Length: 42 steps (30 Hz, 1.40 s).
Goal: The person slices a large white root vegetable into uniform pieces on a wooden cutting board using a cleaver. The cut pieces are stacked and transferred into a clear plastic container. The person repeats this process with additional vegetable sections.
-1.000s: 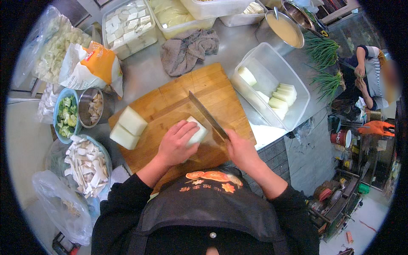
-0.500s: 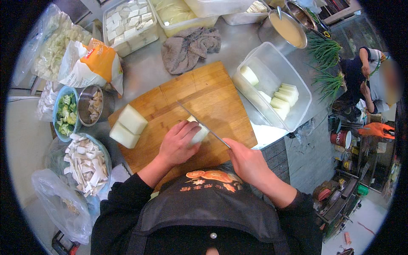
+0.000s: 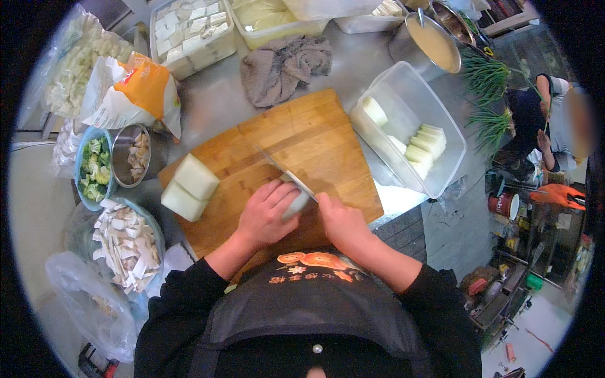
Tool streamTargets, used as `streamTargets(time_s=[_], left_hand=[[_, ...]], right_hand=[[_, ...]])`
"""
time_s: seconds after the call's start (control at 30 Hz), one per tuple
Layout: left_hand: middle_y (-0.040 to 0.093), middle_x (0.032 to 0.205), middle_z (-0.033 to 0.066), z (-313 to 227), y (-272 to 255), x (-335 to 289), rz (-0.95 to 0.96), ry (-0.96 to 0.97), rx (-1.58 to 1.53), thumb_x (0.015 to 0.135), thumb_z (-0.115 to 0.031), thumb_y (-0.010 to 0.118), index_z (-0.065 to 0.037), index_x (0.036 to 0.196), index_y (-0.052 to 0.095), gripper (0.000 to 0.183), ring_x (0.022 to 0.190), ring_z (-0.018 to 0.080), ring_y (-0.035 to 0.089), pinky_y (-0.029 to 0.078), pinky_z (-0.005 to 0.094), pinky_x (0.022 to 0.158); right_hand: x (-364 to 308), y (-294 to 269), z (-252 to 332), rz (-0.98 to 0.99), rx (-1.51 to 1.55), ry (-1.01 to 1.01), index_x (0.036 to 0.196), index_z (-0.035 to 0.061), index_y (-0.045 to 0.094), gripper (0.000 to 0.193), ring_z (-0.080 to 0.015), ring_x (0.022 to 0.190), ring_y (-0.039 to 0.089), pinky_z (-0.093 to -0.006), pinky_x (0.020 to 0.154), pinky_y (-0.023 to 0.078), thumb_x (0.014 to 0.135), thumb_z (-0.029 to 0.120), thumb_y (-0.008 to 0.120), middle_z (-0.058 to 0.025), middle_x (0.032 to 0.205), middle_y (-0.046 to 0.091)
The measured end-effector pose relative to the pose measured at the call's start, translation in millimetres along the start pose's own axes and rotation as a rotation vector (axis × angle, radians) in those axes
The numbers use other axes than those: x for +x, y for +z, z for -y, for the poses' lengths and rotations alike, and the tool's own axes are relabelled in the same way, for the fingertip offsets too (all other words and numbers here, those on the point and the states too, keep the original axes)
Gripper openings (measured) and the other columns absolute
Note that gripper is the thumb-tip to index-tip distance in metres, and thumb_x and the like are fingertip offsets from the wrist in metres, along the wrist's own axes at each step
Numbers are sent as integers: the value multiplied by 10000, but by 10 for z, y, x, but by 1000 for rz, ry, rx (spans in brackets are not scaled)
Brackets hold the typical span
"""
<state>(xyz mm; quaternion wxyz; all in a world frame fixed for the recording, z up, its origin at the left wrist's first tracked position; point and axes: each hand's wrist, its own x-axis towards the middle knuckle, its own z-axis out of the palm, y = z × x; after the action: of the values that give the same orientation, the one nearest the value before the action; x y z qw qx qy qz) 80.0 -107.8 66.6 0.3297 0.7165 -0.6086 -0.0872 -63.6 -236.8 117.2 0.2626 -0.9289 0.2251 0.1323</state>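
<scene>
On the wooden cutting board [image 3: 319, 131], my left hand [image 3: 266, 213] rests over a pale piece of winter melon [image 3: 297, 204], fingers curled and pressing on it. My right hand [image 3: 343, 224] is wrapped round the handle of a kitchen knife [image 3: 300, 184]. Its thin blade points up and to the left, running along the melon's far right side close to my left fingertips; my fingers hide part of the piece. Two larger melon blocks [image 3: 192, 179] lie together at the board's left edge. To the right, a clear plastic container [image 3: 452, 135] holds sliced melon [image 3: 427, 146].
At left are a bowl of broccoli [image 3: 96, 165], a metal bowl [image 3: 131, 175] and a bowl of sliced white pieces [image 3: 125, 247]. Behind the board lie a grey cloth [image 3: 277, 68], a tofu tub [image 3: 192, 36] and a pot [image 3: 435, 44]. Another person [image 3: 547, 120] handles green stalks at right.
My right hand has drawn the knife back left, nearer my left hand, and the blade has shifted and turned slightly. My left hand stays on the melon piece.
</scene>
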Motion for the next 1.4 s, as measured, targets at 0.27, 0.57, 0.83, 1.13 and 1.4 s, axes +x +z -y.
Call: streamTargets(time_s=[0.27, 0.57, 0.83, 1.13, 1.4], left_hand=[[569, 1115, 102, -20, -37, 3, -13, 19, 2, 666, -173, 688, -43, 1069, 590, 435, 1040, 309, 525, 439, 394, 897], [576, 1126, 100, -15, -5, -39, -20, -13, 13, 661, -175, 697, -51, 1070, 602, 438, 1049, 304, 532, 441, 388, 909], [582, 1100, 109, -41, -52, 6, -16, -1, -10, 636, -160, 707, -36, 1043, 606, 437, 1038, 308, 534, 452, 385, 895], [583, 1089, 122, 34, 13, -59, -32, 15, 35, 668, -193, 701, -35, 1044, 607, 418, 1024, 317, 539, 457, 380, 888], [583, 1083, 123, -21, -26, -60, -12, 0, -25, 646, -157, 701, -32, 1042, 605, 426, 1024, 321, 539, 457, 386, 886]], right_hand=[[-142, -222, -85, -96, 47, -47, 1084, 40, 432, 251, -355, 649, 624, -453, 521, 497, 838, 62, 474, -183, 774, 616], [-249, -185, 68, -39, -7, -67, 997, 20, 409, 174, -360, 592, 621, -448, 499, 503, 832, 51, 456, -195, 785, 598], [30, 109, -65, -87, -2, -38, 937, 24, 397, 142, -375, 619, 616, -465, 514, 494, 820, 44, 476, -181, 727, 599], [-336, -356, 125, -87, -32, -122, 902, 27, 402, 108, -319, 564, 629, -406, 456, 504, 820, 40, 471, -149, 677, 588], [-10, 138, 41, -11, -17, 42, 967, 16, 384, 144, -422, 663, 597, -512, 550, 469, 842, 49, 448, -215, 763, 600]])
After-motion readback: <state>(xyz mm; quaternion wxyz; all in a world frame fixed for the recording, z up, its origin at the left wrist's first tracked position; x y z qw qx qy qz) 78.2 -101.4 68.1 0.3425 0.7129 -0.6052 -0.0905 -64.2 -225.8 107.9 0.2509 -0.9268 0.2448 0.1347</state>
